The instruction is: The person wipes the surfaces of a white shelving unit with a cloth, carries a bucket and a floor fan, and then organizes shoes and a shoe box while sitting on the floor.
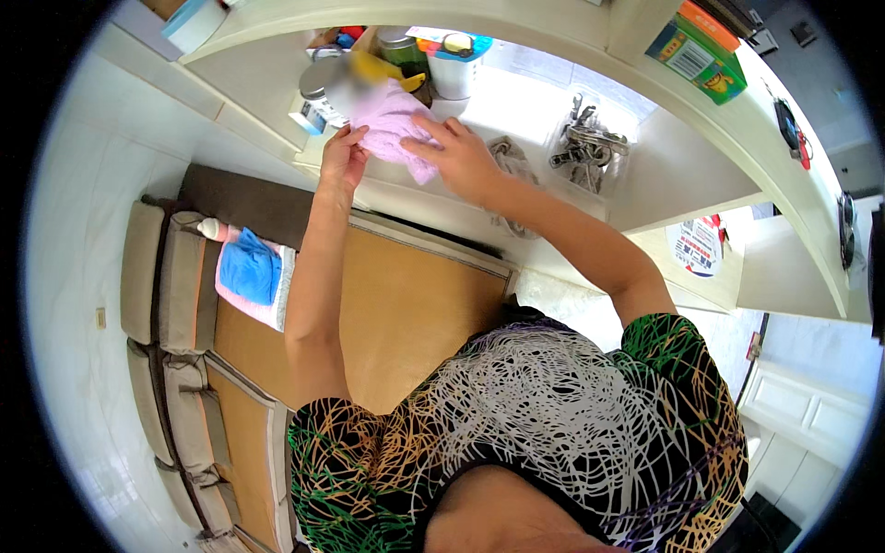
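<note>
A crumpled pink-lilac cloth [394, 128] is held over the front of a cream shelf [276, 121]. My left hand [343, 157] pinches the cloth's lower left edge between thumb and fingers. From the right, my right hand [460, 155] grips the cloth, its fingers spread across the top and the thumb hidden. A blurred patch covers the area just above the cloth, with something yellow [397, 72] showing beside it. Close behind stand a jar with a silver lid [314, 79], a dark green jar [401, 52] and a white tub with a blue rim [456, 72].
A clear plastic tray [619, 186] of metal hardware and a bundled plastic bag [511, 159] lie right of my hands. The curved upper shelf [539, 34] overhangs, bearing a green and orange box [698, 66]. A sofa [187, 290] at left holds a folded blue cloth [250, 266].
</note>
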A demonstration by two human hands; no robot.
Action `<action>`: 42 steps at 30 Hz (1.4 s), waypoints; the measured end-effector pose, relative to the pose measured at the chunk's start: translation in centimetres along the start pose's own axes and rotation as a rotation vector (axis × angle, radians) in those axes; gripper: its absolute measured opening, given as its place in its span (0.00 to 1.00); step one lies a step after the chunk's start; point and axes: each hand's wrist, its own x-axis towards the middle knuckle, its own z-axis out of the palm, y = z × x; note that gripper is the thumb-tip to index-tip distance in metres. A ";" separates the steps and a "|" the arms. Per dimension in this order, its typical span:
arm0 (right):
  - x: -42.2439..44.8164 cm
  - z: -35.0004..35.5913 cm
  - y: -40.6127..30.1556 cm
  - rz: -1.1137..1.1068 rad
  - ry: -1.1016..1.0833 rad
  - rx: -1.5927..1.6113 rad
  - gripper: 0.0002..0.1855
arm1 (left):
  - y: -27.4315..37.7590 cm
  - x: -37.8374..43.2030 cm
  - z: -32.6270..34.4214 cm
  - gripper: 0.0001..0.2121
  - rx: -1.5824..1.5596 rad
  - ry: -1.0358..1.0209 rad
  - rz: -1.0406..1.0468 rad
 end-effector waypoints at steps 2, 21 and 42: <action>-0.8 -2.0 -1.6 0.018 0.023 0.032 0.23 | -0.3 -0.4 1.4 0.09 0.012 -0.109 -0.011; 1.3 2.3 -10.4 0.176 -0.231 -0.189 0.24 | -2.5 4.3 -1.6 0.16 0.732 -0.037 0.689; -1.2 0.2 -4.0 0.189 0.005 0.526 0.16 | -7.1 3.0 3.2 0.18 0.927 -0.191 0.436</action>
